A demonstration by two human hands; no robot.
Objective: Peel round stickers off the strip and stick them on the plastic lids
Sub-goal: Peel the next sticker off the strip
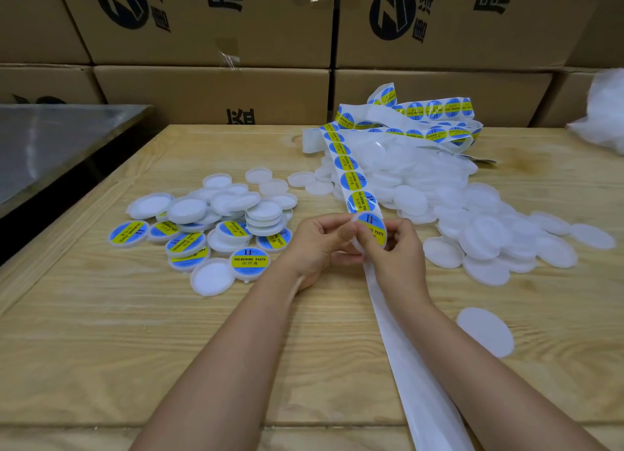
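a: what stands behind the wood table (101, 349)?
b: brown boxes (209, 89), stacked, with black print.
a: and at the left?
b: a metal top (50, 140). at far right a white bundle (604, 113), blurred.

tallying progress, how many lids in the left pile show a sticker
7 clearly, on the near side of the pile: lid, lid, lid, lid, lid, lid, lid; others may be buried.

Along the back stands a wall of stacked cardboard boxes (209, 89) — brown, printed with big black logos and characters, tape glinting on one. In front lies a pale wooden table (101, 332), grain plain under even light — at its left, a grey steel-topped bench (50, 136).
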